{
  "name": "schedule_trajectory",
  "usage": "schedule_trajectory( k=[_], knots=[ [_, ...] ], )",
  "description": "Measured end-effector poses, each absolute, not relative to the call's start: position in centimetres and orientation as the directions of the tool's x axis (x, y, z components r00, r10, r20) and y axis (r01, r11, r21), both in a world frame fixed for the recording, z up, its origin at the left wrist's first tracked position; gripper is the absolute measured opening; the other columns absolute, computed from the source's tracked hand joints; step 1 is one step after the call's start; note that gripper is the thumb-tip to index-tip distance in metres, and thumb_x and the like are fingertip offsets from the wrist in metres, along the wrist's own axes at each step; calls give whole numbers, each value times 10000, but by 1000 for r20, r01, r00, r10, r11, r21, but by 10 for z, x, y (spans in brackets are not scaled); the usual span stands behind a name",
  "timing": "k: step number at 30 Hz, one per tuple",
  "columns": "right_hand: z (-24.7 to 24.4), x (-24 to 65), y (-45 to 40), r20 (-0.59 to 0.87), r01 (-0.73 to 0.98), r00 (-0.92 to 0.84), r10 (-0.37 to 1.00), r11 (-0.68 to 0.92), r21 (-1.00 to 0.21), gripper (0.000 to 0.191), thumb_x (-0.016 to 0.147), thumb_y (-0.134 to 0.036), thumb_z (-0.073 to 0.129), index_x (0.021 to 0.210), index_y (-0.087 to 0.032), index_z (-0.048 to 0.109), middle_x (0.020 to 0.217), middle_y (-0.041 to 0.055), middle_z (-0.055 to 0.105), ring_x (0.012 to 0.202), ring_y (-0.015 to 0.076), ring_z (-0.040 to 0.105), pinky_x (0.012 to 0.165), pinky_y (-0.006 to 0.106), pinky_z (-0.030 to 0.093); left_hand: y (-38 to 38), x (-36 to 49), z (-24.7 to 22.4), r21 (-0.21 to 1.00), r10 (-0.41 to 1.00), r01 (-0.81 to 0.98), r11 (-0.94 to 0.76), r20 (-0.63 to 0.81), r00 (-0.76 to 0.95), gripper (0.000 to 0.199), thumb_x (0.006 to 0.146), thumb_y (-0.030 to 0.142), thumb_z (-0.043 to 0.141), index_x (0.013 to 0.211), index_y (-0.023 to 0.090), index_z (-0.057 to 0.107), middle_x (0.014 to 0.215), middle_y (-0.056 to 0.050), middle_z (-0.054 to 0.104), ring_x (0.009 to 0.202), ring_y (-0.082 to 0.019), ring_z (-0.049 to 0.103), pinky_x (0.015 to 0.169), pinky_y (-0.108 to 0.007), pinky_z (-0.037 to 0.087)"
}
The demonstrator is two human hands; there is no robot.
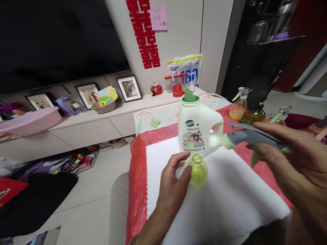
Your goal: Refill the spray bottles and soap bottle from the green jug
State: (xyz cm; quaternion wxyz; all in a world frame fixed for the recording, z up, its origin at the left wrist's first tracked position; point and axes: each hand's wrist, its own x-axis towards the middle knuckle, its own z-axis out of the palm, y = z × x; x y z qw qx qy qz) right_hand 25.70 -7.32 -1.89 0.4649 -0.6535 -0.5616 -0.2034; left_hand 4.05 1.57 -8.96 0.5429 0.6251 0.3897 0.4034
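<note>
A translucent yellow-green bottle (198,173) stands upright on the white mat, its neck uncapped. My left hand (175,180) curves round its left side, thumb against the wall and fingers bent near the shoulder. At the right, my right hand (288,153) grips a grey and pale-green trigger spray head (245,135), tilted with the nozzle end up. Its clear dip tube (213,149) slants down toward the bottle's mouth; the tip is hard to see. Just behind stands a white detergent jug (195,124) with its cap off and a green spout showing.
Several spray bottles (240,103) stand on the red table cover (139,166) at the back right. A pale-green cap (155,121) lies on the floral cloth behind. Along the cabinet stand framed photos (129,89), red-lidded jars (168,84) and a pink basin (33,119).
</note>
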Motion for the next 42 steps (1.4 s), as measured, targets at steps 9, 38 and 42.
schedule_trajectory(
  k=[9,38,42],
  knots=[
    [-26,234,-47,752,915,-100,652,356,-188,313,963,-197,577,1273,-192,534,1027,22,621,854,122,543,767,246,415,15,50,-84,971,890,58,-234,189,416,342,838,177,623,1163,284,636,1200,-13,667,1169,-210,575,1077,-404,369],
    [-39,234,-38,670,840,-176,721,465,-279,330,996,-228,534,1324,-212,505,1110,1,631,957,109,567,836,227,422,18,71,-96,949,859,-300,-94,230,458,250,892,301,655,1137,254,643,1143,-20,692,1105,-213,601,1008,-350,431],
    [-42,249,-34,523,620,-122,844,476,-623,416,1027,-359,475,1433,-271,458,1337,8,552,1175,121,550,970,210,431,18,72,-101,949,864,-310,-49,196,463,269,902,333,638,1155,244,620,1145,-38,678,1085,-219,597,995,-368,434]
  ],
)
